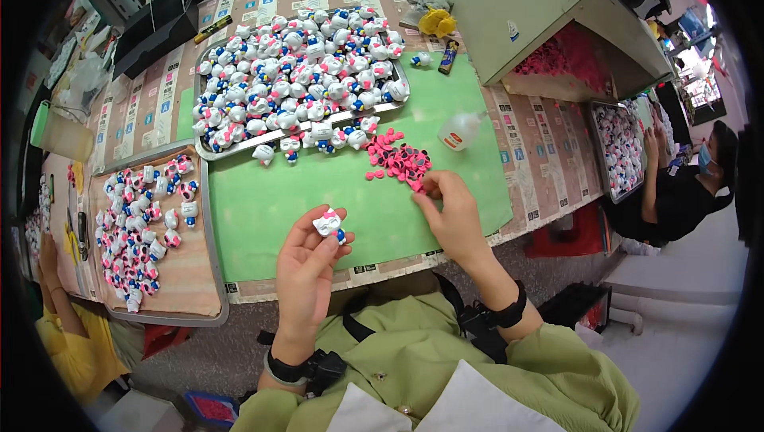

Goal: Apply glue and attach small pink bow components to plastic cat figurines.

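My left hand (309, 269) holds a small figurine (329, 227) upright between thumb and fingers. The figurine has a white cat-like head, a pink bow and a blue lower body. At the near edge of a heap of small pink pieces (395, 160), my right hand (452, 213) is closed, thumb and forefinger pinched around one pink piece (417, 186). Some pieces in the heap show dark flat faces. Both hands are over a green mat (263, 237). Behind the heap, a large metal tray (208, 151) is piled with similar figurines, and several more stand along its near edge.
A second tray (215, 305) at the left bears scattered figurines. A white squeeze bottle (460, 131) stands beside the heap, with a glue tube (449, 56) farther back. At the right is a large box-like cabinet (509, 22). Co-workers sit to the right (684, 185) and left (76, 336).
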A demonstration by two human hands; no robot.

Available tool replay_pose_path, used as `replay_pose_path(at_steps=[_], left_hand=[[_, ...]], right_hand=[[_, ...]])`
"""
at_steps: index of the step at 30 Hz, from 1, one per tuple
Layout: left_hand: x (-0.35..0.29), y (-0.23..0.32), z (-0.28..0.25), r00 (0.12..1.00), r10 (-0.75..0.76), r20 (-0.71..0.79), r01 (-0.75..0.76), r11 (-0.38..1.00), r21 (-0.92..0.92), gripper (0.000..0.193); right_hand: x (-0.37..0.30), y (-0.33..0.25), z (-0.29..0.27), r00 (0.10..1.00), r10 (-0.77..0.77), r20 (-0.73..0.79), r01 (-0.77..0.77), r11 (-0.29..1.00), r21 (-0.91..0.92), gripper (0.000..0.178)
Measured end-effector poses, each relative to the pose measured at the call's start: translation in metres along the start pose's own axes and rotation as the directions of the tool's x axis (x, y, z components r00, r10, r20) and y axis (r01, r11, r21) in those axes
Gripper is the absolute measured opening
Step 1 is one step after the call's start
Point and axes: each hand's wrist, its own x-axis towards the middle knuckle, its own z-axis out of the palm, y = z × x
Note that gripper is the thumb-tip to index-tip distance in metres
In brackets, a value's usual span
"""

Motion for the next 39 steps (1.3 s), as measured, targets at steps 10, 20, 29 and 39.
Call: replay_pose_path(at_steps=[10,20,29,39], left_hand=[[-0.002,-0.003,0.007,0.991,-0.086,0.104,0.089,0.996,-0.023,0.035],[-0.002,-0.01,0.009,0.976,-0.132,0.173,0.131,0.991,0.016,0.035],[-0.004,-0.006,0.014,0.985,-0.112,0.129,0.11,0.994,0.019,0.036],[0.0,-0.003,0.017,0.977,-0.072,0.201,0.074,0.997,0.001,0.038]], right_hand=[[0.013,-0.028,0.005,0.885,0.363,0.292,-0.45,0.504,0.737,0.007],[0.002,-0.04,0.017,0.967,-0.049,0.249,-0.081,0.871,0.484,0.024],[0.003,-0.037,0.01,0.919,0.092,0.384,-0.322,0.737,0.594,0.022],[0.008,-0.033,0.004,0.893,0.218,0.394,-0.448,0.339,0.827,0.011]])
